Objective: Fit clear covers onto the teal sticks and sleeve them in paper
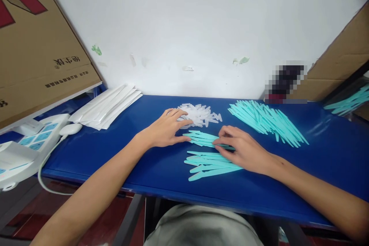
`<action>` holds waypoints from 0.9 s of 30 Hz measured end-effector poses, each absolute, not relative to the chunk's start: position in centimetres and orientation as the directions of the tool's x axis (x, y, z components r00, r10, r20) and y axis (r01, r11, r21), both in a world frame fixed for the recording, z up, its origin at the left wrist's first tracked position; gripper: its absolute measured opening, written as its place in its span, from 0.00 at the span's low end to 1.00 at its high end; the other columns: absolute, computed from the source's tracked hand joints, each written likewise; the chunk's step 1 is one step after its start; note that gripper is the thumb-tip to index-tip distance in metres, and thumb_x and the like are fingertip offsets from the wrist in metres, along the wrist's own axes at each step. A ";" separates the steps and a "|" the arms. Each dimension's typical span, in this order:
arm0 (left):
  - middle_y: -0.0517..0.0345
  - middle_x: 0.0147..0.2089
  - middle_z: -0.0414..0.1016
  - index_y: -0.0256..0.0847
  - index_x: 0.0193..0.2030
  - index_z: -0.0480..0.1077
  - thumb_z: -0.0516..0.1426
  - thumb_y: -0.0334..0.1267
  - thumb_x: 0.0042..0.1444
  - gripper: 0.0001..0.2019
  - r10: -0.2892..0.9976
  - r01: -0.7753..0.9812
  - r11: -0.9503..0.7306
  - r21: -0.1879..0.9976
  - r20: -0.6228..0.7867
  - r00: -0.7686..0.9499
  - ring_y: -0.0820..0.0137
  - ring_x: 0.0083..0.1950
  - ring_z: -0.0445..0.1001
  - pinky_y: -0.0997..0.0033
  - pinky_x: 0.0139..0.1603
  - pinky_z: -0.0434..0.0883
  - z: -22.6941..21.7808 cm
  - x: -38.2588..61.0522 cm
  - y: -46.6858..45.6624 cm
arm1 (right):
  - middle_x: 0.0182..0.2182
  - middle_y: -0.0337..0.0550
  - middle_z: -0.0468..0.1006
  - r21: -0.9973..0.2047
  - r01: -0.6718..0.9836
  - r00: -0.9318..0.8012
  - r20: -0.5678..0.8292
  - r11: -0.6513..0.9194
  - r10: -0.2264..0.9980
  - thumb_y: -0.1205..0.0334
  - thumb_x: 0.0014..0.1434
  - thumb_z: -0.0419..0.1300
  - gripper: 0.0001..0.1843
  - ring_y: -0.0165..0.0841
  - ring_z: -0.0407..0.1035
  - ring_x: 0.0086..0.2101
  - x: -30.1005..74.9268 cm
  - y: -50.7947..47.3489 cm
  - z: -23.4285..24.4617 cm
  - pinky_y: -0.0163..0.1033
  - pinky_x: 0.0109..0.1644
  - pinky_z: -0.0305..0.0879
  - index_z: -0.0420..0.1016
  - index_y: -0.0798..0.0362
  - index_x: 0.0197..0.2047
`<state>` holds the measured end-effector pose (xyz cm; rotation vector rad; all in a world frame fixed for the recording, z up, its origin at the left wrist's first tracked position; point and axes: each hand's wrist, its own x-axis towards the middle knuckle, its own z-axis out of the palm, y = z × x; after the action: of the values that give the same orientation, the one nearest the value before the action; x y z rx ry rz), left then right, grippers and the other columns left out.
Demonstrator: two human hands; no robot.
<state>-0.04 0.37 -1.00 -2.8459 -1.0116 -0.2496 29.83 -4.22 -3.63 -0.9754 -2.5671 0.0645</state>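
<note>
Left, flat white packets overlap on the smooth blue table, with open room reaching rightward. The left hand, its grip released and fingers spread, meets a far heap of translucent white pieces. Nearer, slim teal sticks lie bunched; the right hand pinches some. Far right, a looser teal pile fans out.

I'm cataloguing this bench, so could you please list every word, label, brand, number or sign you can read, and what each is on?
"®" on the left cardboard box, beside larger upside-down characters too blurred to read.
Smaller characters below and a cluster at the left edge, same box: too blurred.
Blue labels, white power strip: too small to read.
</note>
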 end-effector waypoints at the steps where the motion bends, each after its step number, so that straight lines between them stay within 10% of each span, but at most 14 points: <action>1: 0.42 0.68 0.62 0.46 0.68 0.67 0.53 0.63 0.66 0.31 0.624 0.640 -0.768 -0.039 0.183 0.760 0.48 0.69 0.61 0.44 0.69 0.57 -1.1 0.0 0.4 | 0.37 0.48 0.74 -0.181 0.634 -0.677 0.339 0.751 0.653 0.61 0.69 0.54 0.15 0.35 0.69 0.36 29.8 -4.2 -3.6 0.43 0.39 0.65 0.84 0.52 0.45; 14: 0.39 0.75 0.53 0.47 0.73 0.60 0.49 0.68 0.64 0.38 0.662 0.654 -0.749 0.104 0.143 0.735 0.43 0.75 0.50 0.38 0.71 0.54 -2.8 2.0 -0.3 | 0.37 0.48 0.74 -0.258 0.638 -0.664 0.294 0.726 0.688 0.54 0.70 0.55 0.17 0.38 0.70 0.38 29.9 -4.1 -3.8 0.44 0.41 0.67 0.84 0.51 0.44; 27: 0.40 0.71 0.57 0.44 0.70 0.62 0.41 0.49 0.74 0.25 0.655 0.664 -0.748 0.016 0.185 0.733 0.48 0.73 0.54 0.40 0.70 0.54 -2.5 1.3 0.2 | 0.39 0.48 0.74 -0.293 0.621 -0.657 0.311 0.727 0.687 0.54 0.72 0.51 0.19 0.37 0.71 0.37 29.8 -4.3 -3.4 0.43 0.39 0.69 0.81 0.51 0.53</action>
<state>1.25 0.16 -2.45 -2.8763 -1.0951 -0.2777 29.78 -4.31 -3.38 -1.0062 -2.5295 0.2250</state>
